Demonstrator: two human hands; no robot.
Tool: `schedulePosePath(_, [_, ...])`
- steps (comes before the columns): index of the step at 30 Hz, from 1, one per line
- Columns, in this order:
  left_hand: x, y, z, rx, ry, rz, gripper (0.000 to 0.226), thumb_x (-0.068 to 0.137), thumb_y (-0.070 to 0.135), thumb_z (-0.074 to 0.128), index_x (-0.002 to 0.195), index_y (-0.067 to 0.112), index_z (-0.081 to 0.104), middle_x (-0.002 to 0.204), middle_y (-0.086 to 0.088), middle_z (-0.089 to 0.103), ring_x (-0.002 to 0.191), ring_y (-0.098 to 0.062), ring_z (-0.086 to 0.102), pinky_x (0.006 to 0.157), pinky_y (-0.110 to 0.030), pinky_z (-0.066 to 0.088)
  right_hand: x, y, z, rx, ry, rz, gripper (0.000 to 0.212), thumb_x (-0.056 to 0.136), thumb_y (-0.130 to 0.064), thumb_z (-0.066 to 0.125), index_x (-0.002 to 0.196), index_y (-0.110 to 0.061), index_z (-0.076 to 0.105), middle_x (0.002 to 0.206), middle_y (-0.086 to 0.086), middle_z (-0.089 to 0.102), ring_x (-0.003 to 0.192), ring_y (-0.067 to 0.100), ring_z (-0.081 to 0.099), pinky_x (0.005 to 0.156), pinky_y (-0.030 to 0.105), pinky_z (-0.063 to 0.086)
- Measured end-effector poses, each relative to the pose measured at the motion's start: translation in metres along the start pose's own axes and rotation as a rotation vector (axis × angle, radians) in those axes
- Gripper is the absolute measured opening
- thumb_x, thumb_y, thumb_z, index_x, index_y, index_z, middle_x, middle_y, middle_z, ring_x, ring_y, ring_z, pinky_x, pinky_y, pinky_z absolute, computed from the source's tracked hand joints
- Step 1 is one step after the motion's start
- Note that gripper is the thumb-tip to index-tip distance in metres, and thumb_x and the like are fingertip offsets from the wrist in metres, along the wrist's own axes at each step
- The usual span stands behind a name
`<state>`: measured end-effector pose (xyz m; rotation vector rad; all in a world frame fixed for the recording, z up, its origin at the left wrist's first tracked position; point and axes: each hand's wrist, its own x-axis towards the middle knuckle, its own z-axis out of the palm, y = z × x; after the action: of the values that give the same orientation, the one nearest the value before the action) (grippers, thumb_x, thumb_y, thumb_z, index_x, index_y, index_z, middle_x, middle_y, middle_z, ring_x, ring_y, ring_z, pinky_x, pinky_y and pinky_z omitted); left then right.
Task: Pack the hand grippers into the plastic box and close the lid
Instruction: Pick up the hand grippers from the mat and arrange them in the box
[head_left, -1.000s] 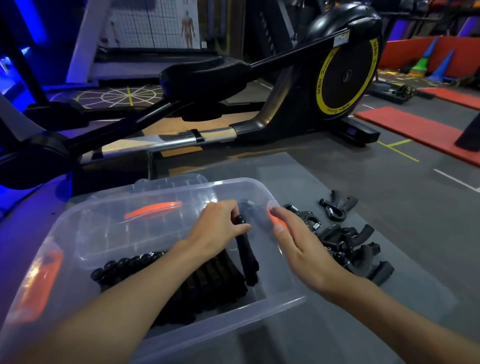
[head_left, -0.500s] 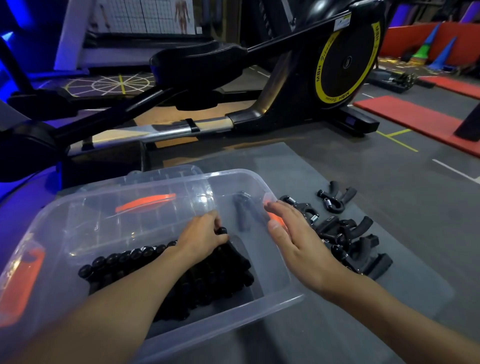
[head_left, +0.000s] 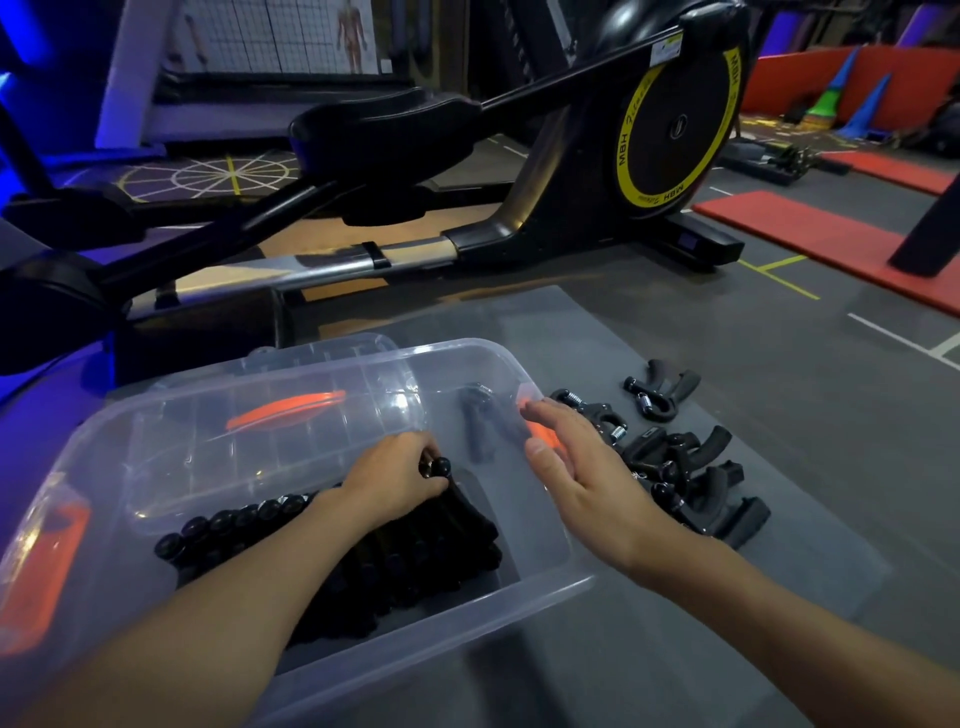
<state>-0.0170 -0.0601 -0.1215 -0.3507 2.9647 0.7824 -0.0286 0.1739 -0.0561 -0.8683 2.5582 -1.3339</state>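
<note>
Inside the plastic box (head_left: 493, 618), the left hand (head_left: 392, 475) apparently grips a hand gripper (head_left: 441, 467).

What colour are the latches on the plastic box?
Orange. The head view shows it best, on the latch at the box's left end.

**Ground level**

A grey mat (head_left: 675, 623) lies on the dark floor (head_left: 857, 364). At its near left sits the clear plastic box (head_left: 545, 587). Just right of the box is a heap of loose hand grippers (head_left: 696, 478), with a single gripper (head_left: 660, 397) slightly farther. An elliptical trainer (head_left: 670, 124) stands beyond.
</note>
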Motion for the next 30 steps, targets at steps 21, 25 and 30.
schedulePosePath(21, [-0.059, 0.129, -0.004, 0.061, 0.015, 0.392, 0.086, 0.087, 0.073, 0.031, 0.154, 0.023, 0.012, 0.164, 0.008, -0.01, 0.148, -0.005, -0.018, 0.121, -0.032, 0.001, -0.079, 0.184, -0.059, -0.254, 0.2, 0.668, 0.086, 0.062, -0.058, 0.079, 0.135, -0.03, 0.042, 0.127, -0.001, 0.058, 0.118, 0.024, 0.05, 0.098, 0.045, 0.044])
schedulePosePath(25, [-0.059, 0.128, -0.003, 0.053, 0.036, 0.402, 0.087, 0.085, 0.076, 0.026, 0.154, 0.027, 0.012, 0.163, 0.012, -0.011, 0.146, -0.001, -0.019, 0.116, -0.026, -0.003, -0.08, 0.199, -0.056, -0.335, 0.11, 0.716, 0.102, 0.056, -0.056, 0.083, 0.142, -0.034, 0.031, 0.14, 0.008, 0.042, 0.13, 0.029, 0.038, 0.108, 0.042, 0.037])
schedulePosePath(30, [-0.061, 0.128, -0.005, 0.038, 0.031, 0.41, 0.082, 0.089, 0.07, 0.03, 0.155, 0.027, 0.011, 0.162, 0.015, -0.013, 0.144, 0.003, -0.022, 0.112, -0.02, -0.007, -0.073, 0.196, -0.06, -0.462, 0.157, 0.607, 0.092, 0.064, -0.039, 0.084, 0.14, -0.029, 0.033, 0.13, -0.006, 0.052, 0.131, 0.02, 0.032, 0.1, 0.04, 0.031])
